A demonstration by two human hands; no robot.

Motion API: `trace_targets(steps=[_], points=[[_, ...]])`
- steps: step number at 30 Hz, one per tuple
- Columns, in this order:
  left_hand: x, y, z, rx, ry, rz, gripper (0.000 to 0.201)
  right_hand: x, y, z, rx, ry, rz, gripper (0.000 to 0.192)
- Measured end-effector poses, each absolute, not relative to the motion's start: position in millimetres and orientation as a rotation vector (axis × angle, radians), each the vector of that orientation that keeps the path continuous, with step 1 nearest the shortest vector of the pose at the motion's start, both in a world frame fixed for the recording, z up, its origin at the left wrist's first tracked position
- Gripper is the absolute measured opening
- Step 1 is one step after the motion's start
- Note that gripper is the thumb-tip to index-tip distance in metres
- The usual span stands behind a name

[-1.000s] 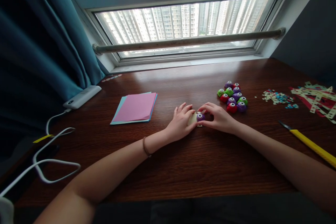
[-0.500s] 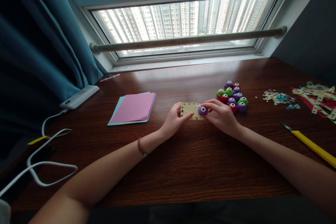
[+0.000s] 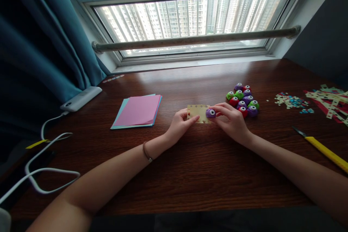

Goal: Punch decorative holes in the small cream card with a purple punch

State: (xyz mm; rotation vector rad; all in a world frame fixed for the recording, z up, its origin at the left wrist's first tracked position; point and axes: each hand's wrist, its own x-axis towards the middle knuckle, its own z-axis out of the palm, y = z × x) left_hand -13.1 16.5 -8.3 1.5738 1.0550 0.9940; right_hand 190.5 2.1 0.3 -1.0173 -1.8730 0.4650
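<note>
Since a second ago, we have exposed the small cream paper card (image 3: 196, 113) from under our left hand (image 3: 179, 125); our right hand (image 3: 231, 121) now pinches the round purple plastic punch (image 3: 210, 112) on its right edge.

A dark wooden desk (image 3: 190, 174) runs up to a wide window (image 3: 190, 18), where pale daylight falls across the wood. A metal rail (image 3: 195, 38) crosses the window's lower part; tower blocks show beyond the window. A teal curtain (image 3: 40, 43) hangs left of the window, and a dark wall (image 3: 326, 36) stands right of it.
</note>
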Motion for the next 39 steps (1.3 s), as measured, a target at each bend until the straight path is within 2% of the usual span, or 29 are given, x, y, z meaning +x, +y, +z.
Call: trace_targets(steps=[28,32,35,39], points=[[-11,14,-8,1.638,1.097,1.048,0.036,192,5,-3,-1.015,-1.835,0.507,0.021],[-7,2,-7,2.105,1.341,1.224,0.056,194,8,-7,-1.023,-1.842,0.684,0.021],[-4,-9,-6,2.691,1.325,0.987,0.054,195,9,-10,-1.033,-1.899,0.77,0.022],[-1,-14,-6,2.864,1.285,0.648,0.054,197,11,-11,-1.064,-2.033,0.679,0.018]])
